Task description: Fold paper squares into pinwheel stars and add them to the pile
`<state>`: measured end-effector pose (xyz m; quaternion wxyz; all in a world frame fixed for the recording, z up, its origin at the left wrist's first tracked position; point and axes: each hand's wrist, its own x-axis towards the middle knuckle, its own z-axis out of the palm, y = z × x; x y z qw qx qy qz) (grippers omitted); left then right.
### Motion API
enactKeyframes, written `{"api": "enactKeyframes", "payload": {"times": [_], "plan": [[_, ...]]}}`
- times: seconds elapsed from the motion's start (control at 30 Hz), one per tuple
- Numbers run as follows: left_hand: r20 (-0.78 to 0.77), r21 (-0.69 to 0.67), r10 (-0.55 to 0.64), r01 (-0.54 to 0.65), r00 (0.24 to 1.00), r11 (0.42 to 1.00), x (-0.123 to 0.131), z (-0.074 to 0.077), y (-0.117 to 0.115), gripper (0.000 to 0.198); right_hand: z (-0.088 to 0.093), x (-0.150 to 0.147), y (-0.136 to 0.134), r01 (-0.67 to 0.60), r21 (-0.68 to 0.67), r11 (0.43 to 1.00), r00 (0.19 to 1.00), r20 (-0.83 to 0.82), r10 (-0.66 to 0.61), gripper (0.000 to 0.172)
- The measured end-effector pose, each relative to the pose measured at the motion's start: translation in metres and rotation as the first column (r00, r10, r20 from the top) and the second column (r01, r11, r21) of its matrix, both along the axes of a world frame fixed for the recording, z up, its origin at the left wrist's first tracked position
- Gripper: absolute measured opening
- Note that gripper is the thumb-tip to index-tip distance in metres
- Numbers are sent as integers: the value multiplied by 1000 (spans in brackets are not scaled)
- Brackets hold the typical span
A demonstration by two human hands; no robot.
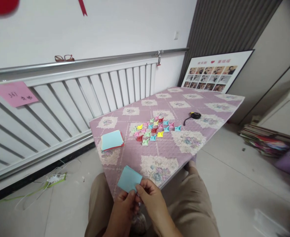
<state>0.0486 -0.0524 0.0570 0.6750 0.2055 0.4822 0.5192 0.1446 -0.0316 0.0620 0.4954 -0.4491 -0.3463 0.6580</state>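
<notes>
A light blue square of paper [129,178] is held up over the near corner of the table. My left hand [126,202] pinches its lower edge between thumb and fingers. At its lower right corner, my right hand [151,196] grips the same sheet, thumb on top. The two thumbs almost meet. Beyond the hands lies a stack of coloured paper [112,140], blue on top with red showing beneath. To its right sit several small folded paper pieces [154,130] in rows, coloured green, pink, red, yellow and blue.
A black tape measure [195,115] rests on the floral tablecloth [184,151]. Behind the table runs a white radiator [125,87] with a pink note [15,93] and glasses [64,58] above. A photo board [215,72] leans at the back. A power strip [56,178] lies on the floor.
</notes>
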Motion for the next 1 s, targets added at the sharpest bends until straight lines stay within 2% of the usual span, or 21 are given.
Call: {"api": "enactKeyframes", "payload": {"times": [0.17,0.27,0.37,0.53,0.67,0.8,1.0], "plan": [[192,-88,40,-23,981,996,0,4,-2,48,0,0,-1,-21,22,1000,998,65,20,41],[230,-96,44,-22,972,995,1,3,-3,47,3,1,-2,-1,42,999,994,111,-4,35],[168,-60,52,-42,984,997,1,0,-2,47,4,2,-2,9,63,998,988,153,-18,34],[-48,16,66,-66,997,998,0,-10,-1,45,5,3,-2,11,141,990,973,227,-43,30],[-211,5,60,-61,976,998,0,-13,-1,42,4,3,-1,45,199,979,942,318,-107,27],[-195,-14,85,-90,977,996,3,-13,-1,49,4,5,0,63,199,978,934,333,-128,29],[-192,0,73,-74,979,997,3,-12,-1,54,0,6,0,34,165,986,958,275,-79,39]]}}
